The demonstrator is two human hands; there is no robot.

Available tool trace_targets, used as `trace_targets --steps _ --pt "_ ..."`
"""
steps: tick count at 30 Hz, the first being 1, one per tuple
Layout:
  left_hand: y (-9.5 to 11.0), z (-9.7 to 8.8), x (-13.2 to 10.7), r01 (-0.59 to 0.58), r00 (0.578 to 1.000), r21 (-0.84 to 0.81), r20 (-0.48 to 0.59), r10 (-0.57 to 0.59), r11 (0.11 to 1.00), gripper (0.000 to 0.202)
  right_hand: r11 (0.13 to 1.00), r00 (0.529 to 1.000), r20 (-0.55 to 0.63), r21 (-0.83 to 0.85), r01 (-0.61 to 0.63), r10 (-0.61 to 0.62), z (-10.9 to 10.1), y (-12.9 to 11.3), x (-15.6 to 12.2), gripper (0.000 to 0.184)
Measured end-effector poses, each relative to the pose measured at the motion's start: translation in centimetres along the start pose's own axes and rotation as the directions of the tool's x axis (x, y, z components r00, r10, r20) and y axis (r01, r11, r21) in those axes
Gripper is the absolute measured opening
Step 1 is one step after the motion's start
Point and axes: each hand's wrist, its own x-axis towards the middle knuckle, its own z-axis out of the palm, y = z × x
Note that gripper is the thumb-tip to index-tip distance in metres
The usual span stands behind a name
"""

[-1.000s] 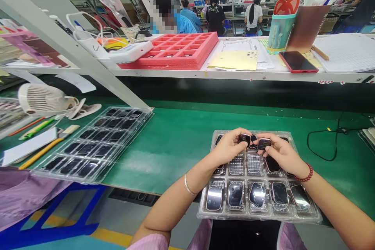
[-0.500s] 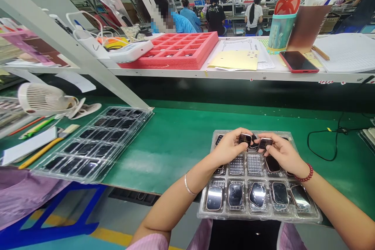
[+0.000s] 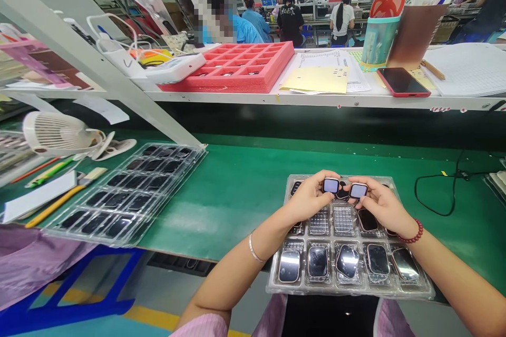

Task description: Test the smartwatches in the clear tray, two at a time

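My left hand (image 3: 311, 196) is closed on a smartwatch (image 3: 331, 185) without a strap, its screen lit pale. A second strapless smartwatch (image 3: 358, 190), also lit, is pinched in my right hand (image 3: 378, 201). Both are held side by side, a little apart, above the far half of a clear plastic tray (image 3: 272, 285). Dark-screened watches lie in the tray's pockets, such as a watch (image 3: 318, 262) in the near row. Two pockets in the middle row show only their gridded bottoms. My hands and forearms hide parts of the far rows.
Further clear trays (image 3: 130, 184) of dark watches lie stacked on the green bench (image 3: 237, 184) to the left. Beside them are a white fan (image 3: 59, 134) and a brush (image 3: 59, 202). A black cable (image 3: 435, 213) lies right. Across the back, a shelf holds a red foam tray (image 3: 276, 71) and a phone (image 3: 403, 82).
The screens of both held watches have turned from dark to lit. My hands have barely moved, and the tray stays in place.
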Motion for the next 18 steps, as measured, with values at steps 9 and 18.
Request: trace_targets --steps 9,18 --pt "0.16 0.00 -0.08 -0.011 1.000 0.010 0.027 0.010 1.000 0.040 0.999 0.999 0.001 -0.016 0.033 -0.033 -0.05 0.27 -0.02 0.046" --pt "-0.09 0.03 0.00 -0.007 1.000 -0.036 -0.009 0.006 0.999 0.032 1.000 1.000 0.007 -0.010 0.014 -0.014 -0.07 0.10 -0.01 0.035"
